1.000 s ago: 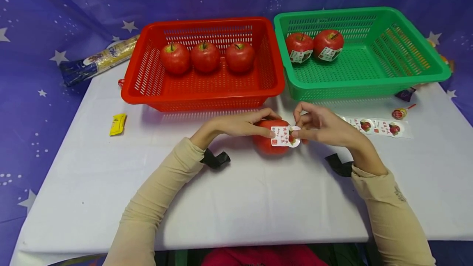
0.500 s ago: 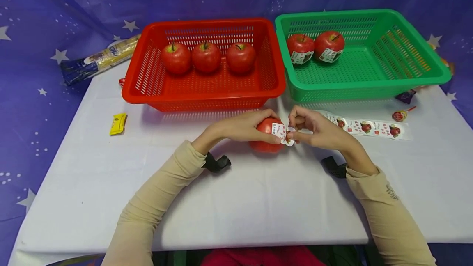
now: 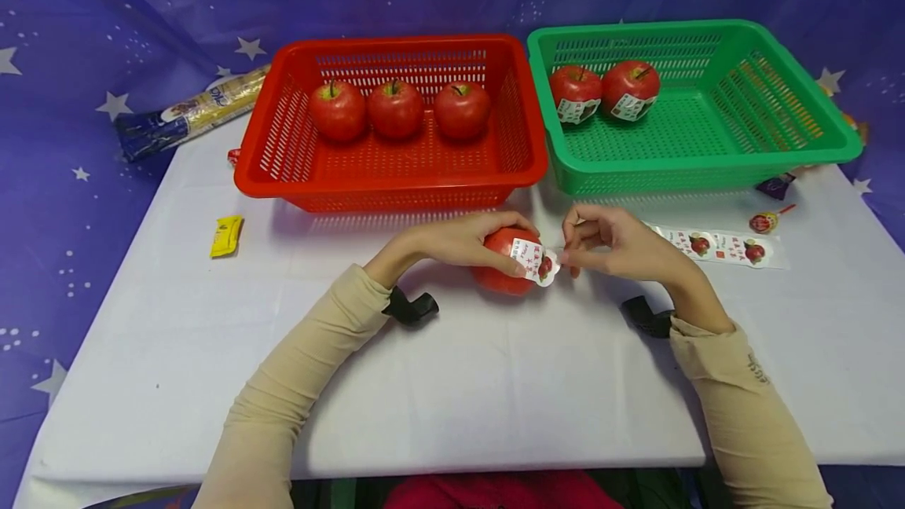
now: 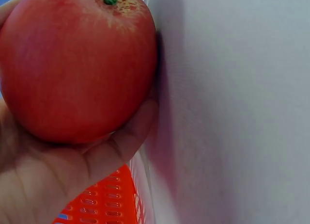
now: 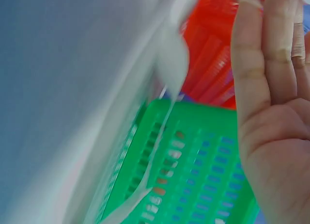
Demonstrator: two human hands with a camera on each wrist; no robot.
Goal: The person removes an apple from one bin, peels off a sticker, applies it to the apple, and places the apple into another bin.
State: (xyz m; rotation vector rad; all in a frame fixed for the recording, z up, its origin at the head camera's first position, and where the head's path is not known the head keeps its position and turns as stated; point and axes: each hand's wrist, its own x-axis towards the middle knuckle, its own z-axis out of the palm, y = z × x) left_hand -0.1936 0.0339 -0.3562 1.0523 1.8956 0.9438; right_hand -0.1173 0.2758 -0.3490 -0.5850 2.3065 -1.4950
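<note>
A red apple (image 3: pixel 500 280) on the white tablecloth is held in my left hand (image 3: pixel 470 240). The left wrist view has fingers wrapped around the apple (image 4: pixel 80 69), green stem uppermost. A white label (image 3: pixel 526 256) with a printed apple lies across its right side, my left thumb at its edge. The label's rounded right end sticks out past the apple. At that end my right hand (image 3: pixel 611 246) pinches a translucent piece between thumb and forefinger. In the right wrist view, a blurred white strip (image 5: pixel 172 56) hangs beside the right hand (image 5: pixel 276 107).
Behind the hands stand a red basket (image 3: pixel 382 193) with three apples and a green basket (image 3: pixel 707 167) with two labelled apples. A label strip (image 3: pixel 731 248) lies right, near a lollipop (image 3: pixel 765 221). A yellow packet (image 3: pixel 226 236) lies left, below a noodle-like pack (image 3: pixel 191 118).
The apple has shifted slightly left and its label has tilted. My right hand went left, then drew back right, and its thumb no longer covers the label's end.
</note>
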